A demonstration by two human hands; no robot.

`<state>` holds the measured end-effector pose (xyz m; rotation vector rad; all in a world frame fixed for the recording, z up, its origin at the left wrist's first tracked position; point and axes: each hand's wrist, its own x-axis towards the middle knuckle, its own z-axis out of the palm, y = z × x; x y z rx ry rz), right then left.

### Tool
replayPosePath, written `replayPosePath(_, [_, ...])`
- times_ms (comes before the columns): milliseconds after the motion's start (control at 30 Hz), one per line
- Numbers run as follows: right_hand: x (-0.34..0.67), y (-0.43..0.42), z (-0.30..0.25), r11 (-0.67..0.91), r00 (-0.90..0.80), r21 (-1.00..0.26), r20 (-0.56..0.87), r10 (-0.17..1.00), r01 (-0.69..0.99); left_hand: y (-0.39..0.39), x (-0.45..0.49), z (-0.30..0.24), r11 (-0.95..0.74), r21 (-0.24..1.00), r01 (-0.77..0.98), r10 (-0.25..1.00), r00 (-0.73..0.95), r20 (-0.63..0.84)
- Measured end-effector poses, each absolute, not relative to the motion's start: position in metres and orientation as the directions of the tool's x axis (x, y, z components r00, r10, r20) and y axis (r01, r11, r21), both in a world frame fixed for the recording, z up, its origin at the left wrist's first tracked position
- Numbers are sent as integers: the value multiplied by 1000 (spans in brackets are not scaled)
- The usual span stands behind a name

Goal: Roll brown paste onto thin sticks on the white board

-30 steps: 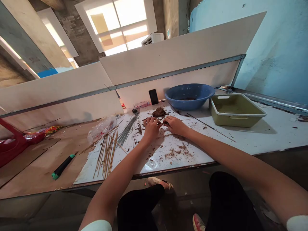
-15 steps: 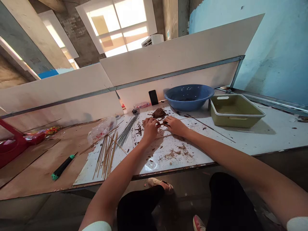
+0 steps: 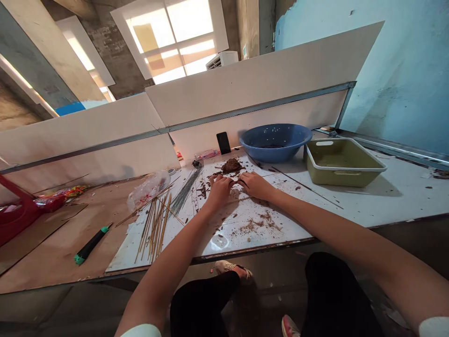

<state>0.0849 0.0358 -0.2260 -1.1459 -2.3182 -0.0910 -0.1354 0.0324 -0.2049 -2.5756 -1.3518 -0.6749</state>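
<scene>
My left hand (image 3: pixel 219 190) and my right hand (image 3: pixel 255 184) lie close together on a white board (image 3: pixel 242 234), fingers curled over a small strip of brown paste on a thin stick (image 3: pixel 236 182). Just beyond the fingertips sits a lump of brown paste (image 3: pixel 232 164). Brown crumbs (image 3: pixel 261 221) are scattered on the board nearer to me. A fan of thin dark sticks (image 3: pixel 185 188) lies left of my left hand, with a pile of tan bamboo sticks (image 3: pixel 156 224) further left.
A blue bowl (image 3: pixel 275 140) and an olive-green tray (image 3: pixel 342 161) stand at the back right. A black phone (image 3: pixel 223 142) leans on the white partition. A crumpled plastic bag (image 3: pixel 149 187), a green-tipped black tool (image 3: pixel 91 243) and a red object (image 3: pixel 17 210) lie at the left.
Both hands have drawn a little closer together and slightly toward me over the paste strip. Everything else stays where it was.
</scene>
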Motion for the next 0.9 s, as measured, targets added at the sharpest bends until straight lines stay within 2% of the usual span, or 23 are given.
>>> replayPosePath(167, [85,36,-224,640,-491,-158,513,704,752,32,-135,-205,-547,90,832,754,442,486])
replayPosePath(400, [85,35,-223,628,-481,-178,498,722,758,35,-136,-206,-548,179,817,771,410,488])
replayPosePath(600, [86,31,-221,611,-450,-263,477,755,747,34,-136,-205,-578,227,784,767,426,480])
replayPosePath(700, [86,30,-222,618,-473,-279,444,762,735,34,-136,-205,-593,223,774,761,447,470])
replayPosePath(900, [86,33,-222,598,-475,-232,421,773,768,36,-138,-205,-603,146,784,743,485,461])
